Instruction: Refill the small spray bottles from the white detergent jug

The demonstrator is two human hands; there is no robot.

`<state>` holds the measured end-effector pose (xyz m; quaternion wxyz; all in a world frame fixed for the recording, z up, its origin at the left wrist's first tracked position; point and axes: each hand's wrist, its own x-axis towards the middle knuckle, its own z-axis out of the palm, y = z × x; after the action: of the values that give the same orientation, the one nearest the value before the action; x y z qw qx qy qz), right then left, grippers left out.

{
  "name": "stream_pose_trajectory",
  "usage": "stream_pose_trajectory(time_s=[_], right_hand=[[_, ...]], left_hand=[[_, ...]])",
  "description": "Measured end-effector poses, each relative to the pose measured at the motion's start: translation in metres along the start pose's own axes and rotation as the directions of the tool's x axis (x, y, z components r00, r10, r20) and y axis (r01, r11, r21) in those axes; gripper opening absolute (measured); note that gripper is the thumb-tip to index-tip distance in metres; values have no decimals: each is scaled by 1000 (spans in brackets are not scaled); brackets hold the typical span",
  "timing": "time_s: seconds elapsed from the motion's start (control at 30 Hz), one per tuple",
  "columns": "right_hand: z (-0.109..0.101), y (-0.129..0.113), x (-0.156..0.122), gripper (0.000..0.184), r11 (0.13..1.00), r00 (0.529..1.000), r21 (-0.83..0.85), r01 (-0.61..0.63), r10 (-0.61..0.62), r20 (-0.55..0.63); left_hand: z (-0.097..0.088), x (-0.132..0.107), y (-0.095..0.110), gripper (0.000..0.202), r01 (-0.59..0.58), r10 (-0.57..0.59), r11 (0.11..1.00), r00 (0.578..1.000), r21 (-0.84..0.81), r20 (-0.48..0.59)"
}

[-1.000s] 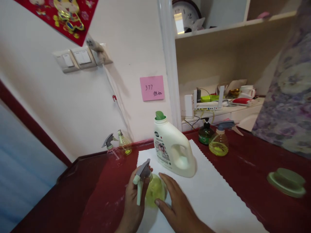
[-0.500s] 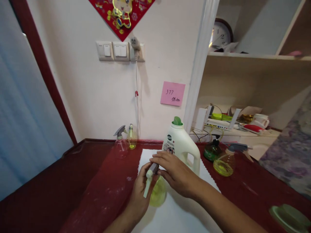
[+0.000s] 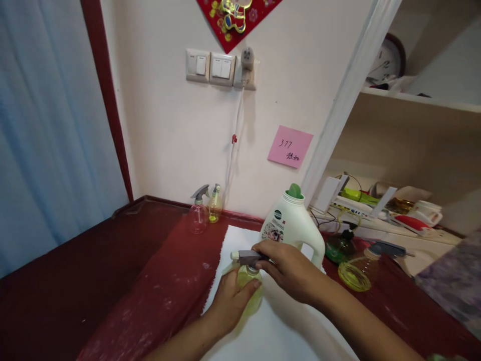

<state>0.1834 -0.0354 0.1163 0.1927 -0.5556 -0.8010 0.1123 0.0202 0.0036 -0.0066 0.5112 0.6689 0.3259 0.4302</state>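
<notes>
The left forearm point(image 3: 188, 338) comes up from the bottom edge of the view to a left hand point(image 3: 230, 305) curled in a grip, its thumb slanting up to the right and its other fingers partly hidden. The right forearm point(image 3: 356, 308), bare and longer in view, slopes in from the lower right to a right hand point(image 3: 282, 263) with its back upward, fingers bent leftward in a pinch, the thumb tucked beneath them, just above the left thumb's tip.
</notes>
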Motion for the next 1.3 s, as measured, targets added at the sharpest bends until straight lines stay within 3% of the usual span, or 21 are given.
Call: stream_pose_trajectory(time_s=[0.3,0.67,1.03,1.13,1.3], right_hand=[[12,-5,-3,10,983,986,95,-160,164,-40],[31,-3,-11,13,952,971,260,-163,202,-128],[40,1,-13,22,952,960,263,-156,209,-188],[40,3,-13,22,963,962,239,-124,176,-210],[40,3,-12,20,969,962,222,-106,157,-224]], left_hand=[[0,-1,-2,50,4,-3,1000,1000,-16,19],[0,-1,2,52,-4,5,999,1000,-46,13],[22,4,17,40,17,-59,961,988,-276,-145],[20,5,18,41,22,-66,945,990,-325,-126],[9,8,8,42,-36,31,940,999,-339,-21]])
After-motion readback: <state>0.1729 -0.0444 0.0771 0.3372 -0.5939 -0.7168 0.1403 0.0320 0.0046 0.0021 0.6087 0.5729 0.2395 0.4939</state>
